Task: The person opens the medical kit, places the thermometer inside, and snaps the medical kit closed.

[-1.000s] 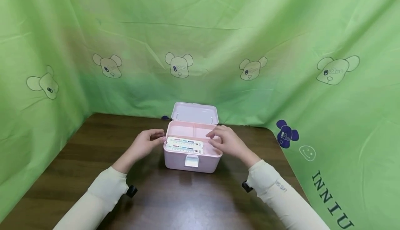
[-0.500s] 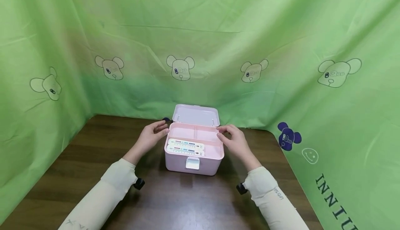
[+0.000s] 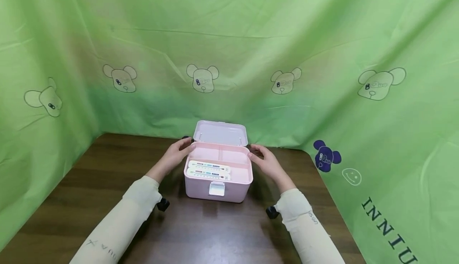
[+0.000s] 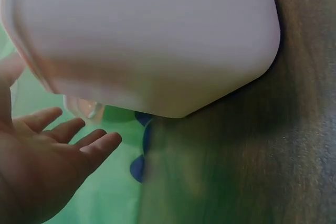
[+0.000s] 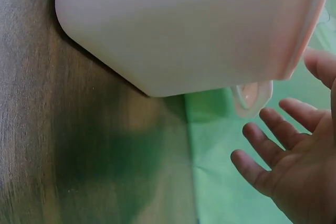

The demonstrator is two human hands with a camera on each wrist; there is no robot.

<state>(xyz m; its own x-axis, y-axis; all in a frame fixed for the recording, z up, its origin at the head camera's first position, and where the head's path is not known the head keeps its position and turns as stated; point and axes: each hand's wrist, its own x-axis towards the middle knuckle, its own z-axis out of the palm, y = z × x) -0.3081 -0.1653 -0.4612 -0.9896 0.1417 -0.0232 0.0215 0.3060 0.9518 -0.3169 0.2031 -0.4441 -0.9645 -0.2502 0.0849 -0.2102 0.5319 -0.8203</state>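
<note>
Left hand (image 3: 173, 155): stretched forward, loosely spread, holding nothing, with thumb at the rear left rim.
Right hand (image 3: 267, 163): mirrored at the right rim, equally spread and unladen.
Pink box (image 3: 231, 195): between both hands on the table (image 3: 93, 188), with folded-back lid (image 3: 220, 132) and two white strips (image 3: 208, 173) inside.
Hard to make out: thumb contact with rim.
Cut off: box wall in both wrist views.

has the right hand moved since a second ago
Yes, to the right. Judged against the pink box, the right hand was over its right-hand compartments then; now it is out at the box's right edge.
</note>
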